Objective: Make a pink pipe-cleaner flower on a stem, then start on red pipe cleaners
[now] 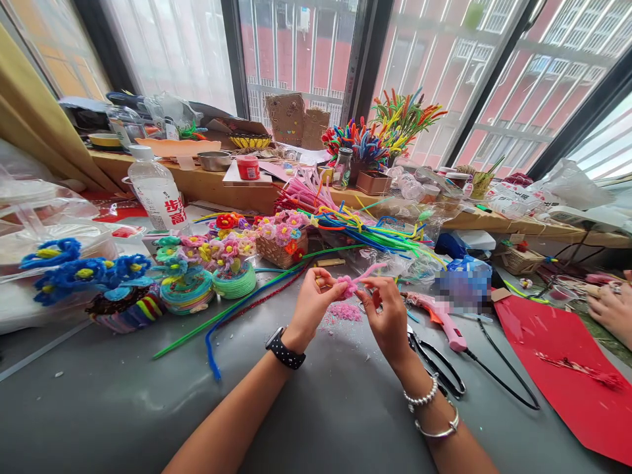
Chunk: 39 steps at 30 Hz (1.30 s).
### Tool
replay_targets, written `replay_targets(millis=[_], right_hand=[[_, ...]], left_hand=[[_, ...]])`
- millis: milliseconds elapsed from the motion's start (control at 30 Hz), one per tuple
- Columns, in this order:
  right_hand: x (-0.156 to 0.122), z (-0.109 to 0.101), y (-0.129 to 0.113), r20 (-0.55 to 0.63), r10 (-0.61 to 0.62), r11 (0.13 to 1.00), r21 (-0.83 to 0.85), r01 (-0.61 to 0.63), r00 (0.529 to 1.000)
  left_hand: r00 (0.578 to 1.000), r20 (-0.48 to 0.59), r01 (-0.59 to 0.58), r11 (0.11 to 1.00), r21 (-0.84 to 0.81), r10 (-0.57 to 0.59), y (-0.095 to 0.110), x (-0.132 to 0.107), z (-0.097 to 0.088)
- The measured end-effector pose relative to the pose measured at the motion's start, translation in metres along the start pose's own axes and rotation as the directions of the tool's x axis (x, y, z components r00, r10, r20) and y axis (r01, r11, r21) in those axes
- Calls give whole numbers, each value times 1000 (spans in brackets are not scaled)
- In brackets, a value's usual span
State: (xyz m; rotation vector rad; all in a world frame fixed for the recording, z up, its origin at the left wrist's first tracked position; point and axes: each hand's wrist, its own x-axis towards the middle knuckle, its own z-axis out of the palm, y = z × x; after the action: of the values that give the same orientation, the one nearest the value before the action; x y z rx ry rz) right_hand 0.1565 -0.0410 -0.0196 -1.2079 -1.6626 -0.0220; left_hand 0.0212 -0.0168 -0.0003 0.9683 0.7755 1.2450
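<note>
Over the middle of the grey table, my left hand (pixel 316 299) pinches a small pink pipe-cleaner flower (pixel 348 287) between thumb and fingers. My right hand (pixel 384 313) is closed at the flower's right side, fingertips on the pink pipe cleaner, whose free end (pixel 374 268) sticks up to the right. Below the flower lies a small heap of pink fluff clippings (pixel 344 312). Beside my right hand are black-handled scissors (pixel 439 365), partly hidden by the hand, and a pink glue gun (pixel 447 326) with its cord.
Finished pipe-cleaner flower pots (pixel 185 293) and blue flowers (pixel 89 271) stand at the left, near a water bottle (pixel 157 191). Loose coloured pipe cleaners (pixel 365 230) are bundled behind my hands. A red sheet (pixel 567 368) lies at the right, with another person's hand (pixel 612 306) beyond it.
</note>
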Motion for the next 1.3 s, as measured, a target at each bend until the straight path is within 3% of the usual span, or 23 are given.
replay_targets(millis=[100,267,467,700,800,1033,1167,1300], right_hand=[[3,0,-1,104,166,971,159,-181,981],[3,2,-4,212,275,900,286,-328,938],[3,3,-4,201,334,841,378,-388,921],[2,9,-3,279,443,659,542,-521,852],[3,9,-3,301,450,645,542,-540,841],[5,5,-5,336,426,635,550,-542,840],[4,7,-7,386,492,473,634,-612,780],[3,8,-6,524,550,159,699,-697,650]], left_hand=[[992,-20,-126,988,88,128,-3,1,-1],[988,36,-156,976,153,153,-6,1,0],[999,41,-29,999,32,27,-5,0,2],[992,1,130,990,-56,-130,-1,-1,1],[982,1,186,980,-67,-187,1,-1,1],[980,24,201,976,-83,-200,-1,0,-2],[977,31,215,971,-108,-213,-3,0,-3],[977,39,215,970,-114,-212,-3,1,-2]])
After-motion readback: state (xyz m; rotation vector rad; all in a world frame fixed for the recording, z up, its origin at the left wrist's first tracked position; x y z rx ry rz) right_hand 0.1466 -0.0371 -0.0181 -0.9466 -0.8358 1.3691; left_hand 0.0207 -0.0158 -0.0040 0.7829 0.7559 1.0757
